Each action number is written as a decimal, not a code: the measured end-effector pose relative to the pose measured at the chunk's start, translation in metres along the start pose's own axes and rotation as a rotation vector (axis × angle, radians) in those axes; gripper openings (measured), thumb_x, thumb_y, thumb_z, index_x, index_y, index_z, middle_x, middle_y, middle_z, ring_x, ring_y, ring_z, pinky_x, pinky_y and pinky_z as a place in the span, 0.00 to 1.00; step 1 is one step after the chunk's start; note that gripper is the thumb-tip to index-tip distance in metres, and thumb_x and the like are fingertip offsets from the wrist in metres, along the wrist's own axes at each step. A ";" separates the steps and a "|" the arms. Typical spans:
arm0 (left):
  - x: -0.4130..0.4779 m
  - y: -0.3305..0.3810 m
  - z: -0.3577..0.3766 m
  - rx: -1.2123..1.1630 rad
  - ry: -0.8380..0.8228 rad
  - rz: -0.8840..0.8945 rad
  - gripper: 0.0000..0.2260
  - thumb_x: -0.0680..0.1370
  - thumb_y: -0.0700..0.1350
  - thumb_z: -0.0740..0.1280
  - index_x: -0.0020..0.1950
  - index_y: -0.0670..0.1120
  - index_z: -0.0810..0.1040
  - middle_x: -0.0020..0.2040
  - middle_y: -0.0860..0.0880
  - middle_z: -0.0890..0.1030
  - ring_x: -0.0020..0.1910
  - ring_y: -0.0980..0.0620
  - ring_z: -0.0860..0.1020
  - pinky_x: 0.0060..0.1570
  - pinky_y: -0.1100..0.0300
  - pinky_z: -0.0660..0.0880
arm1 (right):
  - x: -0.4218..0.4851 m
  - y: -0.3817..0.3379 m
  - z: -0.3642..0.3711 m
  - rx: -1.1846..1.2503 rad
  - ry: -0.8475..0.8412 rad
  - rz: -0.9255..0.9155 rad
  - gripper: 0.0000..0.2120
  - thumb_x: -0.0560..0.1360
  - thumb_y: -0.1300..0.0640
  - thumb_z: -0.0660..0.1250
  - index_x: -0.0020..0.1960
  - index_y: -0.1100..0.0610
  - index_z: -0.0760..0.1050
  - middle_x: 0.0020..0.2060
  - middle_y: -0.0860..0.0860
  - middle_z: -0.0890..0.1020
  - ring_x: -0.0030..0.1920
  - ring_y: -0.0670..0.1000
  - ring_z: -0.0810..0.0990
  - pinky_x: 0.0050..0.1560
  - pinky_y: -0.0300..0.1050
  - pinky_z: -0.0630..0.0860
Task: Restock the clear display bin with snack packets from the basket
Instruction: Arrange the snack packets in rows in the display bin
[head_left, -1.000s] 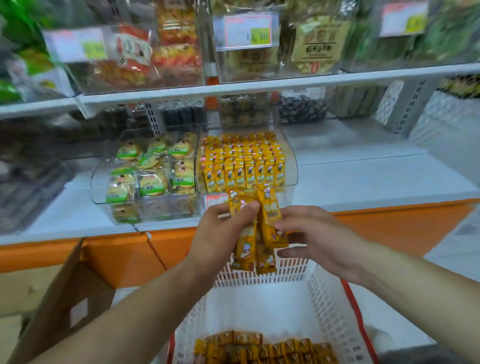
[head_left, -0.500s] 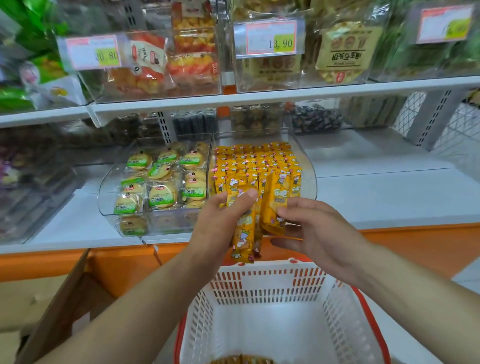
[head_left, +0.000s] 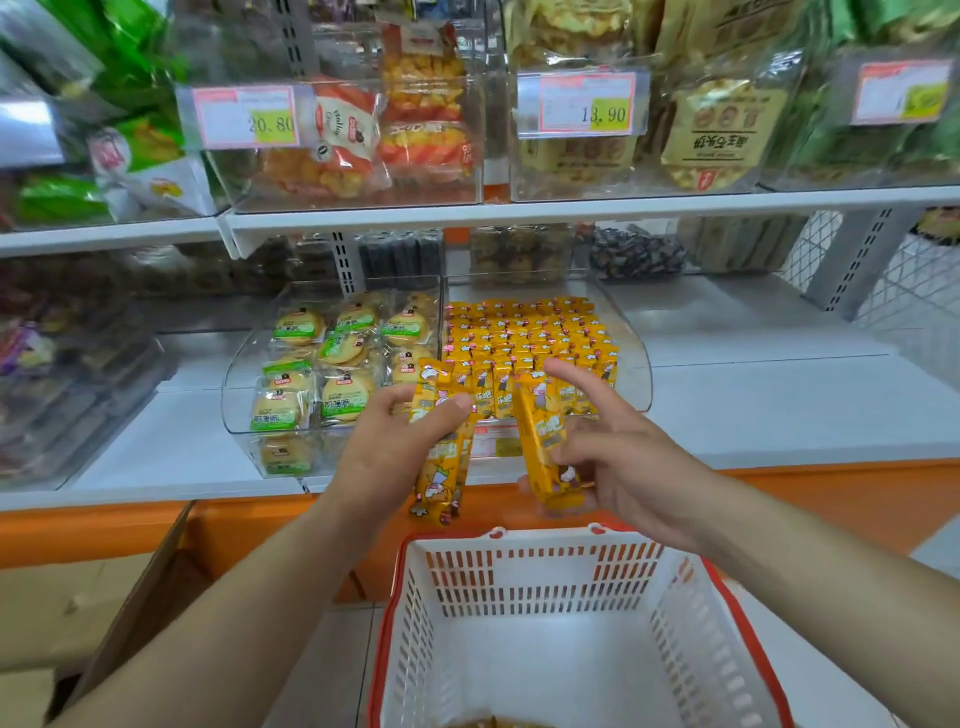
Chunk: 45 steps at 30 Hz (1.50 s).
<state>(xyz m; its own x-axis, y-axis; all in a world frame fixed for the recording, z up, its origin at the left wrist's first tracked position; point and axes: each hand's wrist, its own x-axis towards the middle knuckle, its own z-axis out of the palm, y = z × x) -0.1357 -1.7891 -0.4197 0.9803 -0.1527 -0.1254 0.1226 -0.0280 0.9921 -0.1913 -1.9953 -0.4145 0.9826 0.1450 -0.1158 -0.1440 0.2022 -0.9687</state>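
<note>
The white basket (head_left: 545, 587) with the red rim sits nearest, below my forearms. A few loose yellow snacks (head_left: 493, 722) show on its floor at the very bottom of the view. To its left a cardboard box (head_left: 119, 613) stands open against the orange shelf base.

Above the basket's far rim my left hand (head_left: 389, 447) grips a small stack (head_left: 441, 467) of yellow packets. My thumb lies across the front, my fingers curl behind, and the stack hangs about upright. I cannot tell how many it holds. Just to its right, not touching it, my right hand (head_left: 623, 457) pinches a single packet (head_left: 540, 436) between the thumb and the curled lower fingers. The packet's top leans left, and my forefinger is stretched out straight toward the bin.

Both hands are in front of the bin (head_left: 631, 374), which stands at the front edge of the lower shelf (head_left: 779, 410). It is packed with rows (head_left: 519, 332) of the same yellow packets standing on end. Tight against its left side is the cake bin (head_left: 234, 395), holding round green-labelled cakes (head_left: 343, 348).

Along the back edge of that shelf are more clear boxes of dark snacks, too blurred to name. Farthest up, the top shelf (head_left: 519, 213) carries bins of bagged snacks. One price tag (head_left: 249, 117) reads 20.80 and a second tag (head_left: 584, 104) reads 13.90.
</note>
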 end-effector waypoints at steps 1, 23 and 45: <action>0.001 0.000 -0.005 0.011 -0.002 0.017 0.47 0.54 0.68 0.78 0.70 0.55 0.71 0.68 0.43 0.78 0.64 0.39 0.79 0.64 0.38 0.75 | 0.005 -0.002 0.003 -0.043 0.003 -0.011 0.31 0.69 0.68 0.69 0.62 0.37 0.75 0.41 0.55 0.79 0.45 0.66 0.85 0.37 0.54 0.81; 0.024 -0.023 -0.072 -0.044 0.012 0.080 0.16 0.71 0.52 0.77 0.52 0.60 0.72 0.38 0.65 0.84 0.40 0.57 0.86 0.32 0.66 0.79 | 0.196 0.036 0.009 -1.139 0.356 -0.137 0.17 0.64 0.64 0.80 0.47 0.52 0.77 0.33 0.47 0.81 0.37 0.47 0.80 0.33 0.38 0.70; 0.002 -0.003 0.017 -0.243 -0.023 -0.090 0.47 0.61 0.63 0.78 0.76 0.49 0.66 0.69 0.42 0.77 0.63 0.40 0.80 0.65 0.38 0.76 | 0.030 0.027 0.041 -0.626 0.152 -0.189 0.24 0.63 0.38 0.77 0.54 0.40 0.71 0.46 0.45 0.76 0.42 0.47 0.81 0.47 0.56 0.82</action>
<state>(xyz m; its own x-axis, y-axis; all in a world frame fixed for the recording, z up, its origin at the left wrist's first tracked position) -0.1366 -1.8060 -0.4229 0.9602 -0.1831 -0.2108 0.2458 0.1957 0.9494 -0.1709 -1.9463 -0.4348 0.9965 0.0149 0.0827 0.0818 -0.3958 -0.9147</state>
